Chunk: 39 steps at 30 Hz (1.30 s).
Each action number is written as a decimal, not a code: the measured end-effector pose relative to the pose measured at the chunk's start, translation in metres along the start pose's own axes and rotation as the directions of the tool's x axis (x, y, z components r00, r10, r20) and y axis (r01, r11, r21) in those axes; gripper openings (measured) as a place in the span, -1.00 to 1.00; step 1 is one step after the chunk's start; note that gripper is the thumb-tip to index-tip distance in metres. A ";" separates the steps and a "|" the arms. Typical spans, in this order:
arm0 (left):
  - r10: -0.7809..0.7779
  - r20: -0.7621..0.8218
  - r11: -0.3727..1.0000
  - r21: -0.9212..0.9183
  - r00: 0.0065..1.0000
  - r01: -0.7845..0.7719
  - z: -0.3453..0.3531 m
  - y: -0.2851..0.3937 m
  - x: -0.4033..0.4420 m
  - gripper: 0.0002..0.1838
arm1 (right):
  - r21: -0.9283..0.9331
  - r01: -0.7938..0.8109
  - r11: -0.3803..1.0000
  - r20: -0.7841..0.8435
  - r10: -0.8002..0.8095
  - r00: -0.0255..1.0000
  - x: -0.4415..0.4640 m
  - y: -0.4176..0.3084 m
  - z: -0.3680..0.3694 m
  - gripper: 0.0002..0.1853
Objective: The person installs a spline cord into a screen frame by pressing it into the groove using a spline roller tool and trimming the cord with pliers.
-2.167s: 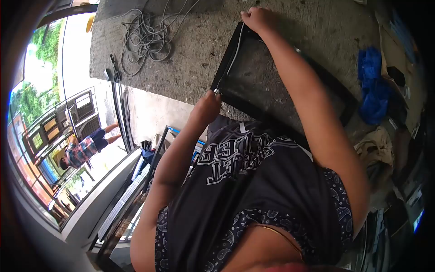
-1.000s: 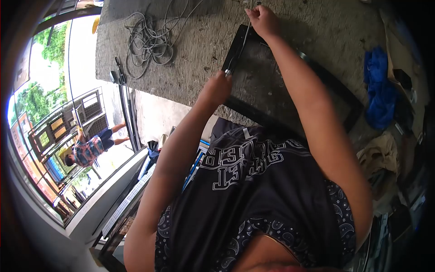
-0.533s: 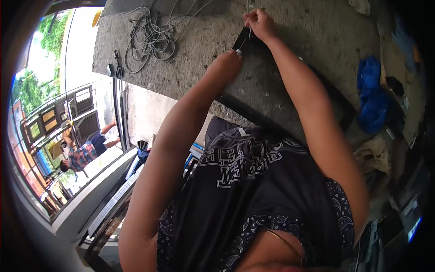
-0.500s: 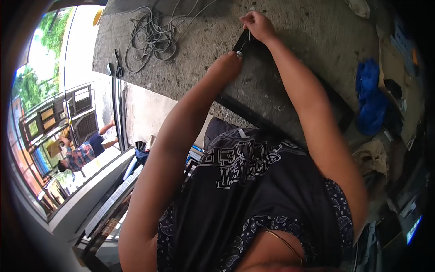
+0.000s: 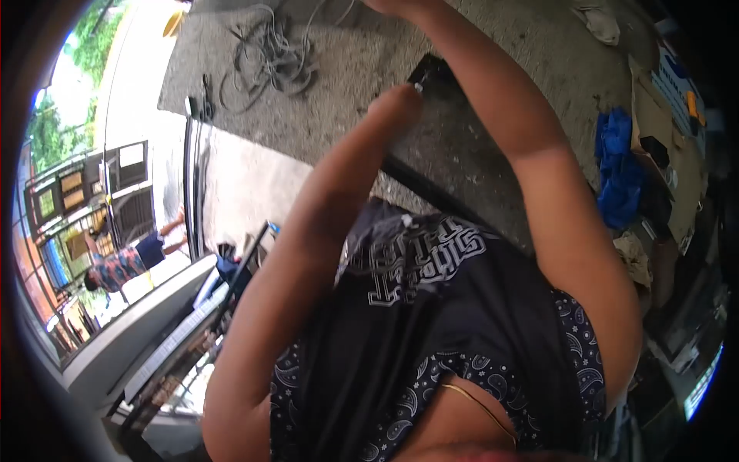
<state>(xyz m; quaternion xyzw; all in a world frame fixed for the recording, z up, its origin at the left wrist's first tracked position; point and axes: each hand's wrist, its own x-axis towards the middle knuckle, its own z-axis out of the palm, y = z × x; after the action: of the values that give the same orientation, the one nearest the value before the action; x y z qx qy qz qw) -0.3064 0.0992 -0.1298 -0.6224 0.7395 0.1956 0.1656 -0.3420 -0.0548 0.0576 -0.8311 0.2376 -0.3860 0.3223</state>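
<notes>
Lying on the counter [image 5: 554,77], the black frame [image 5: 423,185] looks stiff and fairly light, best gripped along its rails; fingers of the left hand [image 5: 396,104] clasp a silver-tipped tool [image 5: 419,88], the right hand's [image 5: 394,5] unclear.

Daylight from the left washes the window [image 5: 137,92] nearly white; the tabletop [image 5: 531,54] is dimmer. Blur softens the left hand [image 5: 396,108] and cord [image 5: 279,63]. Wide-angle distortion curves the darkened margins.

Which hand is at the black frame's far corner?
The left hand, closed on a metal-tipped item by the far corner of the black frame. The right hand is beyond the frame, partly cut off by the picture's top edge.
</notes>
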 end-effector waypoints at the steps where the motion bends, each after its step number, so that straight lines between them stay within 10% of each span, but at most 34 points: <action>1: -0.012 -0.004 0.999 0.035 1.000 0.012 -0.018 0.014 -0.020 -0.73 | -0.135 -0.074 0.988 -0.001 0.075 0.997 -0.024 0.063 0.005 -0.60; 2: -0.027 0.004 0.998 0.054 1.000 0.026 -0.025 0.022 -0.032 -0.72 | -0.303 -0.210 0.929 0.172 0.270 0.947 -0.058 0.117 -0.003 -0.68; 6: -0.427 -0.111 0.845 -0.404 0.897 0.352 -0.011 0.032 -0.054 -0.70 | -0.177 -0.768 0.615 -0.246 0.728 0.640 -0.184 0.181 -0.017 -0.69; 12: 0.254 0.098 0.933 0.239 0.962 -0.270 -0.020 0.007 -0.029 -0.64 | -0.534 -0.500 0.682 -0.329 0.376 0.866 -0.208 0.173 -0.006 -0.66; 15: -0.086 0.013 0.989 -0.123 0.996 0.087 -0.018 0.007 -0.022 -0.56 | -0.594 -0.439 0.675 -0.285 0.333 0.899 -0.208 0.176 -0.003 -0.67; 18: 0.011 0.013 0.999 0.046 1.000 -0.012 -0.026 0.013 -0.016 -0.55 | -0.583 -0.394 0.711 -0.272 0.285 0.919 -0.211 0.184 0.000 -0.68; 21: -0.292 0.043 0.901 -0.324 0.956 0.290 -0.040 0.017 -0.030 -0.59 | -0.586 -0.374 0.719 -0.296 0.240 0.925 -0.211 0.188 0.001 -0.69; 28: -0.065 0.136 0.970 -0.225 0.989 0.095 -0.035 0.015 -0.075 -0.53 | -0.611 -0.269 0.745 -0.293 0.103 0.950 -0.217 0.209 0.000 -0.71; 32: -0.468 0.227 0.731 -0.445 0.854 0.518 0.020 0.024 -0.190 -0.60 | -0.609 -0.453 0.651 -0.320 0.320 0.892 -0.213 0.208 0.002 -0.62; 37: -0.375 0.361 0.671 -0.530 0.854 0.518 -0.012 0.021 -0.191 -0.55 | -0.480 -0.594 0.646 -0.392 0.448 0.804 -0.200 0.204 -0.004 -0.61; 39: -0.337 0.291 0.622 -0.645 0.896 0.444 -0.006 0.010 -0.200 -0.55 | -0.505 -0.542 0.672 -0.141 0.555 0.820 -0.175 0.220 -0.024 -0.59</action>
<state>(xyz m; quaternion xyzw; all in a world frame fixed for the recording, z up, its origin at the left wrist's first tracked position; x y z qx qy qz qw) -0.2818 0.2694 -0.0263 -0.7679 0.4433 0.4622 0.0092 -0.4961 -0.0996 -0.1740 -0.7810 0.5676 -0.1814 0.1871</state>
